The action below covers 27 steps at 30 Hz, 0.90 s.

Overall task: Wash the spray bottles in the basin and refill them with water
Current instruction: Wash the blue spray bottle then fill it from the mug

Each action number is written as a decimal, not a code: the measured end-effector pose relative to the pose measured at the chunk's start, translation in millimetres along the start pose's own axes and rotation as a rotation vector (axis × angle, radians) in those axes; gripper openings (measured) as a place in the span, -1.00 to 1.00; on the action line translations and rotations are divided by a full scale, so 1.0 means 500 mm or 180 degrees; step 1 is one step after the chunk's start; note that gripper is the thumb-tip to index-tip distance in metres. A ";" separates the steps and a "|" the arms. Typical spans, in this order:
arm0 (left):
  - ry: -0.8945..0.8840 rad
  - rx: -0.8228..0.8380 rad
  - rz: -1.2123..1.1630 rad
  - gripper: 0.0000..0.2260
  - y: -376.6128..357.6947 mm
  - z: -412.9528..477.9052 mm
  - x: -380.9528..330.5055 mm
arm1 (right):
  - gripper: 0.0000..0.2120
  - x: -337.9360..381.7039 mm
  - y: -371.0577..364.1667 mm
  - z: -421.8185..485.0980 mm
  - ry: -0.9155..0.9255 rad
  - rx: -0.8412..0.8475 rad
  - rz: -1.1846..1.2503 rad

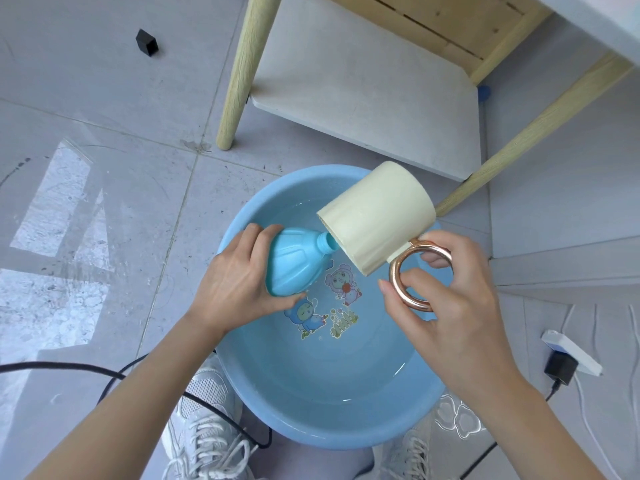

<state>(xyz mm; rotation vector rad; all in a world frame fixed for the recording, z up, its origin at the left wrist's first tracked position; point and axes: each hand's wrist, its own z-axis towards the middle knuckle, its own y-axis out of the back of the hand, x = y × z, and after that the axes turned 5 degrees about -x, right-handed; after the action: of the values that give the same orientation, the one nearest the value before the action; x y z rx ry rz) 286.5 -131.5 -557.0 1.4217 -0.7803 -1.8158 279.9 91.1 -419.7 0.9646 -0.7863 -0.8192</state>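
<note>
At 6 o'clock, white sneakers sit against the blue basin, which holds shallow water. Over its 10 o'clock side the left hand curls its fingers round the blue spray bottle, open neck pointing to 3 o'clock. The right hand pinches the copper ring handle of a cream cup, tilted with its mouth at that neck. The table's legs stand at 12 o'clock.

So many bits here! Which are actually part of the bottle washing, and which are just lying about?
In use: blue bottle in the left hand, cream mug tipped at its neck by the right hand, blue basin of water.
Lying about: small black block, power strip, black cable, wooden table.
</note>
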 end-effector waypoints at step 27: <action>0.0156 -0.0042 -0.0245 -0.20 0.009 0.002 -0.007 | -0.70 -0.120 -0.094 -0.032 -0.3193 0.1141 0.1240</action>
<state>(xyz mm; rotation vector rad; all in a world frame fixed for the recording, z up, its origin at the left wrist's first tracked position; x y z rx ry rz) 287.0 -131.0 -551.3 1.5005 -0.6963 -1.8334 254.5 133.2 -480.3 0.6242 -1.9714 -0.8095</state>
